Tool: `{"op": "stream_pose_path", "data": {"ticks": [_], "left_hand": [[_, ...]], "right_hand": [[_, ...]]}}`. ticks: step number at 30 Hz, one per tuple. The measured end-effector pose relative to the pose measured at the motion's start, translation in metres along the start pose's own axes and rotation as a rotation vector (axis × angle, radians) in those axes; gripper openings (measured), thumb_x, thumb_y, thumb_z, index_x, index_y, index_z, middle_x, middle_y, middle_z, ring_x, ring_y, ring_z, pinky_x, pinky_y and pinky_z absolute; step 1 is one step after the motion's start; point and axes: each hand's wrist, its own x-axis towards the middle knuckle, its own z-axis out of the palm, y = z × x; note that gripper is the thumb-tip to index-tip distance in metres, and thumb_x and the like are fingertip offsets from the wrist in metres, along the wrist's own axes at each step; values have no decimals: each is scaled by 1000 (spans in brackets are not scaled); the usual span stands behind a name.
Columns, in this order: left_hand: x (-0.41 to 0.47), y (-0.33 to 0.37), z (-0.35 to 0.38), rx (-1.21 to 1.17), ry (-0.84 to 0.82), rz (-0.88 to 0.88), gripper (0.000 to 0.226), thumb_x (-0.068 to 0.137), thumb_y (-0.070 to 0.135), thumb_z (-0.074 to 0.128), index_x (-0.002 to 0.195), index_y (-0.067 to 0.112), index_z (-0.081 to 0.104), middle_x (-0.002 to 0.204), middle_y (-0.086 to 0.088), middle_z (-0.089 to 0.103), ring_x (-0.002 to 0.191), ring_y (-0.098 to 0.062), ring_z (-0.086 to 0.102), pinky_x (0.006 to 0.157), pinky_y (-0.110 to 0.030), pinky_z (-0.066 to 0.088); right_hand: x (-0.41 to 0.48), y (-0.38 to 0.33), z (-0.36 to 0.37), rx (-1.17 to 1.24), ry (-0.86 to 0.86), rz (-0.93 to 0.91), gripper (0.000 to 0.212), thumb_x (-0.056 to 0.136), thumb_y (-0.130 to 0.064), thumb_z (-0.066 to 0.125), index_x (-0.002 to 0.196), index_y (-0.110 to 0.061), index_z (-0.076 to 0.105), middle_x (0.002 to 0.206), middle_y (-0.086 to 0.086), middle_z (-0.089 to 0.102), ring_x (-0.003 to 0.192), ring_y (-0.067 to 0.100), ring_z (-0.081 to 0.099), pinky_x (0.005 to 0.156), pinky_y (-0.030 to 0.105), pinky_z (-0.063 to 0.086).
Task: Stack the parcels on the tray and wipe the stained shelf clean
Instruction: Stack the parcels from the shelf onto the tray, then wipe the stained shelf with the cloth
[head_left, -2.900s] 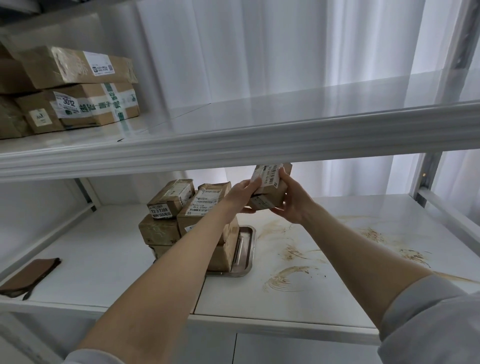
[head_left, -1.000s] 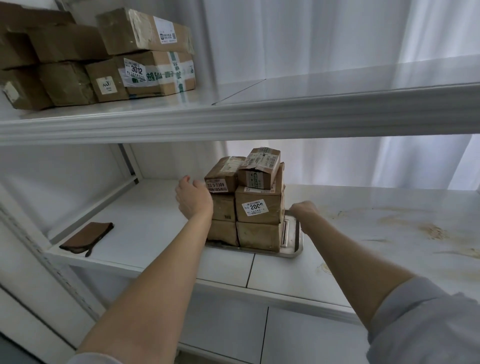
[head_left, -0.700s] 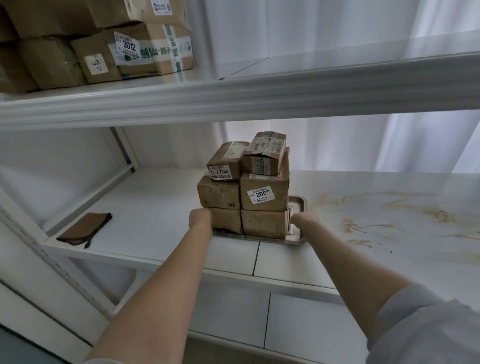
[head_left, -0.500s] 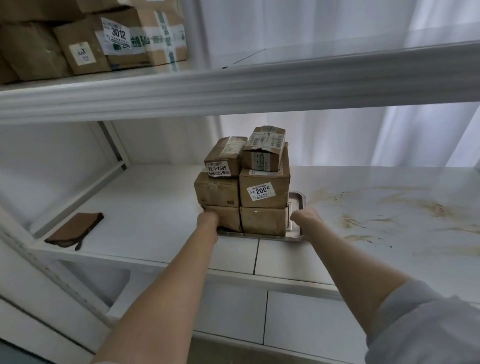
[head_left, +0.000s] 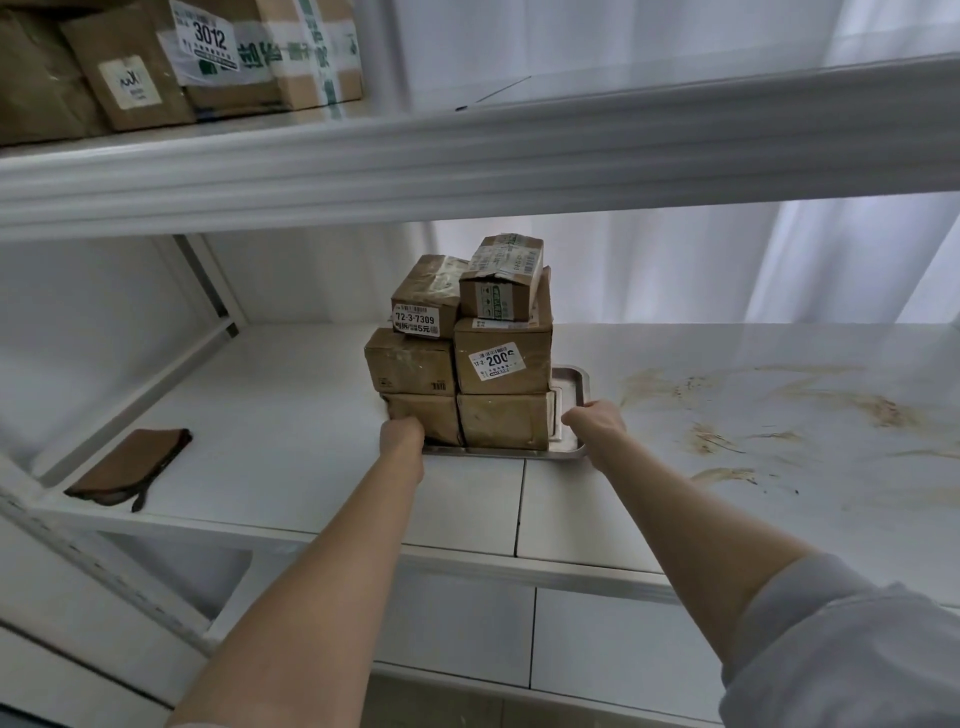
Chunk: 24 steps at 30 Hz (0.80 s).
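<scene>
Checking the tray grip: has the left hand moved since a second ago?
Yes: left hand dropped along the parcel stack, from upper tiers to the tray, left side.

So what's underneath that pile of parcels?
A metal tray: its rim shows beside the parcels, with the left hand and right hand gripping it. Its floor beneath them is covered.

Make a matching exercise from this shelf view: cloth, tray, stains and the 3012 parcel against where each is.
Things:
1. brown cloth
2. metal tray
3. brown stains
4. parcel marked 3012

Places:
A. upper shelf, left end
B. lower shelf, right part
C. lower shelf, left end
D. under the stacked parcels, held by the left hand and right hand

Pairs: 1-C; 2-D; 3-B; 4-A
</scene>
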Motion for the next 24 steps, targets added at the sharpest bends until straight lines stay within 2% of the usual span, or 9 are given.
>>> {"op": "stream_pose_path", "data": {"ticks": [2,3,7,9,12,16,19,21,24], "left_hand": [[7,1,0,3,18,8,36,98,8,33,132,3,45,81,-6,45,68,-16,40,79,-30,41],[7,2,0,18,12,8,35,98,8,33,131,4,46,75,-3,40,63,-14,35,72,-28,40],[-3,5,-2,46,-14,5,35,98,8,34,130,6,46,78,-3,42,66,-15,38,57,-24,35],[-8,4,-3,67,-20,9,35,98,10,37,132,8,44,84,-5,44,73,-17,41,58,-25,36],[-19,-2,-8,134,-34,36,35,96,9,41,131,8,45,78,-2,39,66,-14,36,57,-24,34],[-38,-8,-21,174,-42,63,37,95,9,46,132,8,46,77,-2,42,66,-12,38,58,-23,36],[-50,-14,-33,172,-48,52,37,94,15,49,131,6,47,84,-2,46,73,-14,43,64,-25,41],[-56,-18,-42,177,-38,51,39,95,17,49,131,3,45,100,-3,46,88,-19,46,74,-29,44],[-59,-22,-58,189,-27,66,41,96,18,49,133,1,40,111,-7,40,99,-21,41,82,-31,41]], "right_hand": [[2,-2,4,25,-17,-9,15,85,-9,57,98,-1,59,85,14,56,82,28,55,76,37,48],[3,-2,5,33,-23,-14,17,85,-9,57,100,-1,60,86,14,57,83,28,55,77,37,49],[3,-4,5,-12,-19,-41,11,86,-6,53,95,-2,59,83,13,54,81,27,53,74,35,45],[2,-3,2,-62,28,-47,8,85,-6,50,88,-3,57,83,14,55,80,27,53,74,35,45],[-4,0,-3,-40,44,-34,11,86,-9,53,77,-3,54,76,11,55,72,25,55,68,32,47],[-22,2,-2,51,-14,-59,33,89,-33,61,70,-6,64,77,10,70,74,25,66,78,37,56],[-40,0,8,132,-99,-72,25,95,-17,46,79,-5,61,78,14,64,67,26,60,76,38,57],[-57,-3,17,116,-203,-94,19,95,-2,37,91,-6,56,79,12,56,63,22,55,68,33,52],[-83,-8,33,76,-327,-147,18,97,-4,42,104,-5,59,83,12,57,65,18,54,61,28,50]]}}
